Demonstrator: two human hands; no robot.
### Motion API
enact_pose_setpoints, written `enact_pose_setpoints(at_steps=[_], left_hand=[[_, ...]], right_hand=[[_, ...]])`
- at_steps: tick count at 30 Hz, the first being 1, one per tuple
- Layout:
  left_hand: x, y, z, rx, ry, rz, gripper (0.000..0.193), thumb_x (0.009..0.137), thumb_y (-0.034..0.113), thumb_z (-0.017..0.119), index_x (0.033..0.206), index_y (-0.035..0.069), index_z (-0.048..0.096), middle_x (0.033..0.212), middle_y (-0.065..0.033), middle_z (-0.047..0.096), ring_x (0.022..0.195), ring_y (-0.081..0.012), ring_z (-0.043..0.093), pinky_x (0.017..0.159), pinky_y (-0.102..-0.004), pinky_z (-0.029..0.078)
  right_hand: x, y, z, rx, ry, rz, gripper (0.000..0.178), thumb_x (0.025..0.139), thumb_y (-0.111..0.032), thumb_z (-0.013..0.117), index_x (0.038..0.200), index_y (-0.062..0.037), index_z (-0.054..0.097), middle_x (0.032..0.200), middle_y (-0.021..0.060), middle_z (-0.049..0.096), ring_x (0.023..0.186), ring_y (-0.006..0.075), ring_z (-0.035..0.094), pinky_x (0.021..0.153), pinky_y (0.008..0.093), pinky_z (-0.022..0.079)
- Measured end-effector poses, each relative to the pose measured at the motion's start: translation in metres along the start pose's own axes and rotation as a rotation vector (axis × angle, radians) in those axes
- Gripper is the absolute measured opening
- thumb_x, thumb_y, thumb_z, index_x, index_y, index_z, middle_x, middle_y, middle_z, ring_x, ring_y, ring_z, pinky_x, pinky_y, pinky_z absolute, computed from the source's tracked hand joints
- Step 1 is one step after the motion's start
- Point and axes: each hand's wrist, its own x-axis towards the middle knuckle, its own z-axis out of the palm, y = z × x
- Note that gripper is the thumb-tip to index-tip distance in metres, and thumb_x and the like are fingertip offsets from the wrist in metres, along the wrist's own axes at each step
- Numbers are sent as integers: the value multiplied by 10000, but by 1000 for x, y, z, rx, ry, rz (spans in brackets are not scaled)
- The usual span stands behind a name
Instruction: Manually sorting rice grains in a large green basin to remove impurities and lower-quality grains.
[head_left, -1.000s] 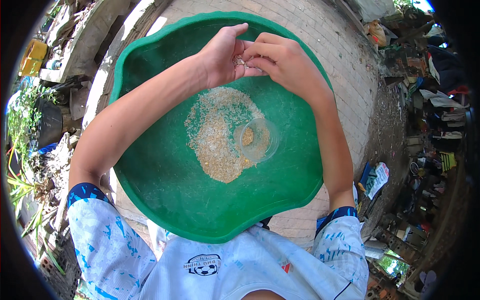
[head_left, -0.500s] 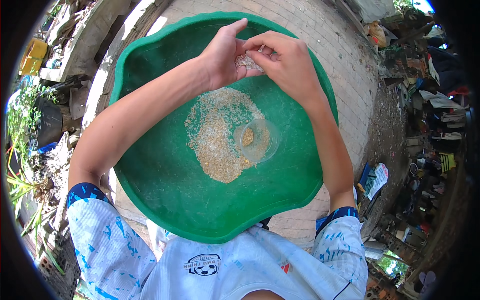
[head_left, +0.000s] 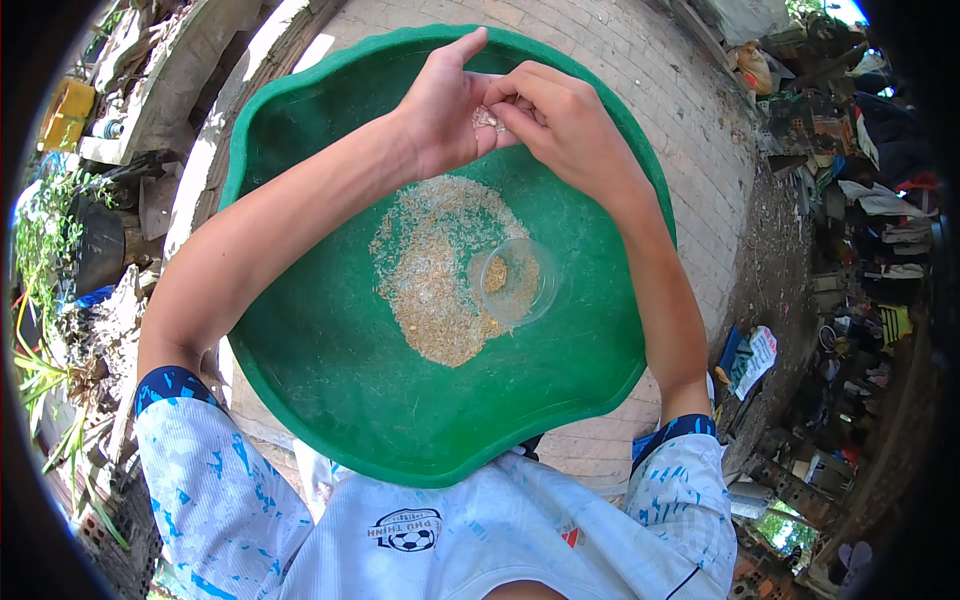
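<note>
My left hand point(head_left: 445, 112) is turned palm up over the far part of a large green basin point(head_left: 330, 400), cupped around a small heap of pale rice grains point(head_left: 487, 119). Above that palm, my right hand point(head_left: 562, 108) has its thumb and fingertips pinched together at the grains. Whatever sits between those fingertips is too small to make out. Below both hands, a pile of mixed white and tan grain point(head_left: 440, 290) is spread on the basin's bottom. A clear plastic cup point(head_left: 535, 305) stands at the pile's right side, with some golden-tan grain inside.
Under and around the basin runs a paved brick floor point(head_left: 690, 190). Wooden boards point(head_left: 165, 75), a yellow object point(head_left: 66, 113) and green plants point(head_left: 45, 240) are at the left. Clutter fills the right side, including a blue-and-white packet point(head_left: 750, 360) on the ground.
Both hands have shifted only slightly, and the right fingertips have moved a little within the left palm. Less grain shows in that palm now. Cup and pile look unchanged.
</note>
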Motion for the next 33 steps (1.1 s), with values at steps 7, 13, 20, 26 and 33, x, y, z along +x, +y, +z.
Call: enact_pose_setpoints(at_steps=[7, 13, 20, 26, 33], left_hand=[[-1, 1, 6, -24, 13, 19, 782, 1015, 536, 263, 1316, -167, 428, 1220, -236, 576, 1147, -285, 599, 1058, -407, 476], [4, 1, -4, -75, -26, 18, 787, 1013, 537, 264, 1357, -160, 388, 1237, -265, 558, 1089, -311, 623, 960, -391, 546], [7, -2, -7, -26, -11, -6, 772, 1010, 535, 277, 1333, -151, 420, 1113, -212, 611, 959, -275, 658, 873, -365, 578], [3, 1, -6, 24, -5, -37, 753, 1003, 542, 307, 1260, -142, 489, 1009, -161, 633, 865, -217, 647, 818, -345, 580], [6, -3, -11, -29, 4, -44, 674, 1003, 533, 344, 1147, -94, 545, 1007, -143, 631, 914, -215, 652, 880, -368, 573]], right_hand=[[-4, 10, -19, 314, -22, 179, 105, 865, -67, 659, 928, 15, 678, 849, 90, 684, 730, 164, 623, 667, 311, 494], [-8, -10, -46, 269, -575, 126, 109, 808, -78, 729, 908, -35, 745, 776, 82, 707, 700, 146, 627, 632, 287, 495], [-4, 7, -23, 36, -107, 3, 120, 815, -75, 697, 926, -37, 723, 878, 102, 649, 765, 261, 652, 710, 342, 522], [-3, 12, -15, 1, -153, -68, 124, 835, -116, 679, 935, -55, 717, 890, 105, 635, 824, 282, 643, 735, 371, 517], [-1, 13, -8, -43, -91, -82, 147, 904, -151, 616, 934, -12, 654, 897, 137, 636, 829, 317, 630, 723, 395, 501]])
